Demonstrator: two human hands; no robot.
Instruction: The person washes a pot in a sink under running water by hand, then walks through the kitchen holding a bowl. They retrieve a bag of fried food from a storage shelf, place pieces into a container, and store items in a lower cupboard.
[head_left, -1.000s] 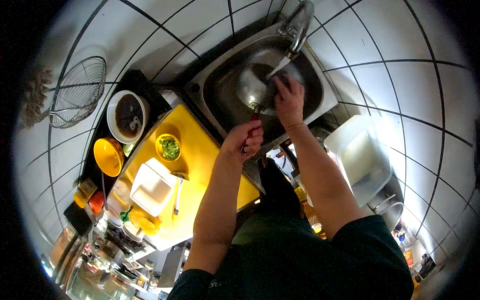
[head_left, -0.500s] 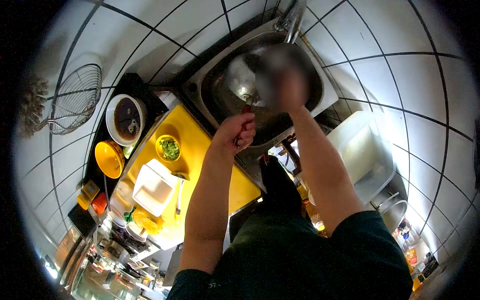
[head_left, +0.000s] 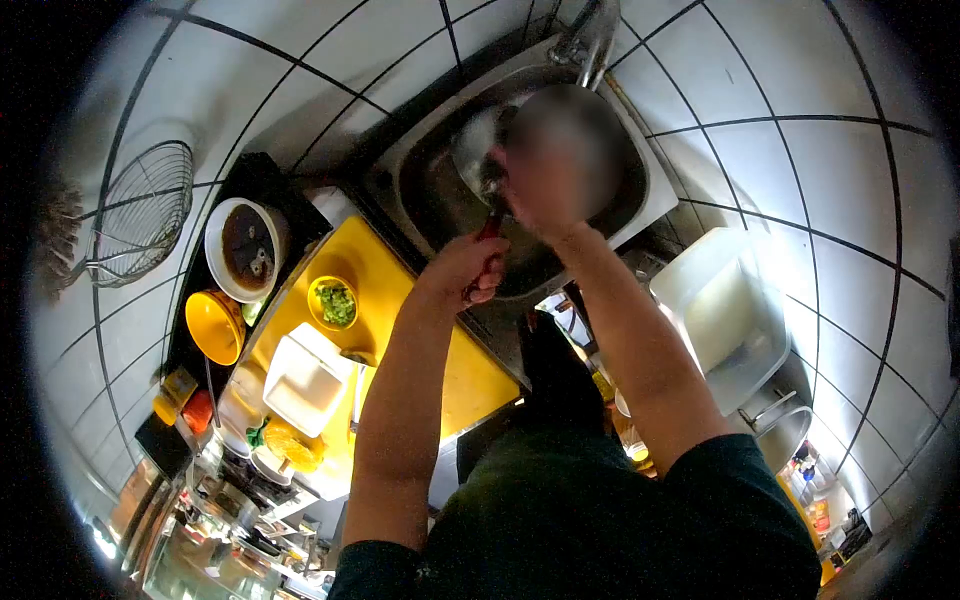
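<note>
My left hand (head_left: 468,268) is closed around the dark red handle of a metal utensil (head_left: 472,150) with a broad, shiny, rounded head. That head is down in the sink (head_left: 425,215); whether it is a ladle or a small pan I cannot tell. My right hand (head_left: 540,200) reaches over the sink, beside the joint of handle and head. Part of it appears to touch the metal there. A grey blur hides most of its fingers and anything they hold. Above the basin stands a metal faucet (head_left: 597,50).
Left of the sink lies a yellow cutting board (head_left: 385,265) with a yellow bowl of chopped greens (head_left: 335,303) and a white container (head_left: 306,380). A white bowl of dark liquid (head_left: 247,250) and an orange bowl (head_left: 214,327) stand behind. A wire strainer (head_left: 145,215) hangs left; a plastic tub (head_left: 725,310) is right.
My right hand has moved left and toward me, close to the handle joint of the utensil. My left hand keeps its grip, slightly shifted. The whole view has moved a little.
</note>
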